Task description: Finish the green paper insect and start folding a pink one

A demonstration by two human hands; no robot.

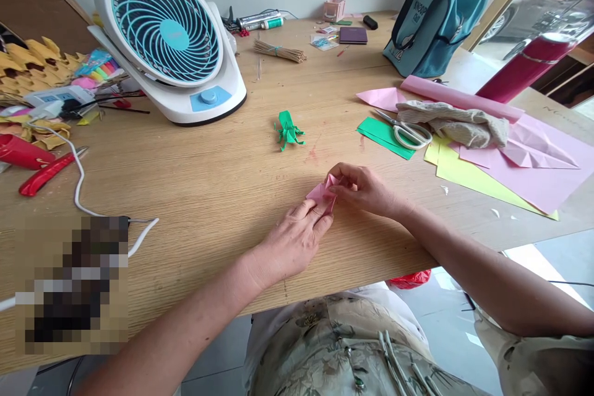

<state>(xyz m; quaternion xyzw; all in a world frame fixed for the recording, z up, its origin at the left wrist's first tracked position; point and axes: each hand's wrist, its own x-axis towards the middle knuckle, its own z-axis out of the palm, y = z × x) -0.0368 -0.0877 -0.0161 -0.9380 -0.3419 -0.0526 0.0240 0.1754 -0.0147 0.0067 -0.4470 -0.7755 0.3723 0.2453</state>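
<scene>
While we sit at the near edge of the bench [208,185], our left hand [294,238] lies low at the centre of the frame, its fingers close together, holding the near part of a small piece of pink paper [316,192] down on the wood. Our right hand [366,190], just beside it on the right, has its fingers drawn narrow, pinching the paper's far right corner. The piece, then, sits a little below and right of the frame's centre, between both hands, and its raised, creased flaps suggest that we are at a folding step, shaping one corner. As we judge it, the next move calls for a steady left hand and a fine right-hand pinch, so that the crease is pressed sharp without the thin layers slipping or tearing; some folds are hidden under our fingers.

Farther off, near the centre, a folded green paper insect [288,130] stands clear of our hands. To the right, white-handled scissors [412,135] rest partly on green sheets [378,135], with yellow sheets [477,179] near them. Beyond, a white fan [167,43] fills the upper left.
</scene>
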